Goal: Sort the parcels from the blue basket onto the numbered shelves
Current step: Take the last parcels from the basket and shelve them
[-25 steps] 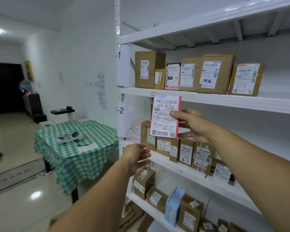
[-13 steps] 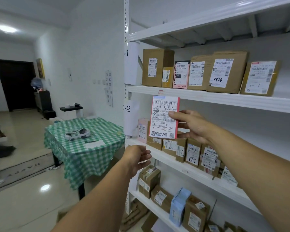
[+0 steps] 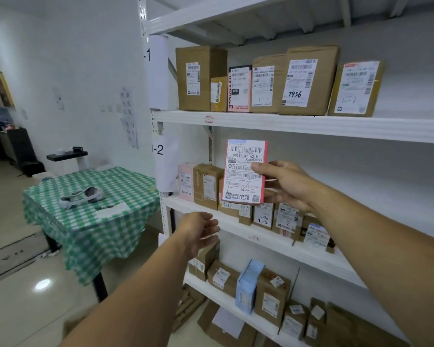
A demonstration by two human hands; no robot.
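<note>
Head view: the right hand (image 3: 286,186) grasps the pink-edged parcel (image 3: 243,171) by its right edge, thumb across the label and fingers behind. The parcel is upright in the air, label facing out, in front of the bay marked by the 1-2 sign (image 3: 158,149).

Behind and below the grip, small brown boxes (image 3: 263,216) stand in a row on the white shelf board (image 3: 261,242). Above the grip, the upper shelf board (image 3: 298,123) carries larger parcels. Below and left of the grip, the left hand (image 3: 201,231) is released, fingers loosely spread, holding nothing. Far left of the grip, a table with a green checked cloth (image 3: 85,229) stands on a glossy floor (image 3: 15,309) by a white wall.

Compared with half a second earlier, the parcel sits further from the white upright (image 3: 143,26) and now overlaps the brown boxes. The grasp is unchanged, and the left hand remains low.
</note>
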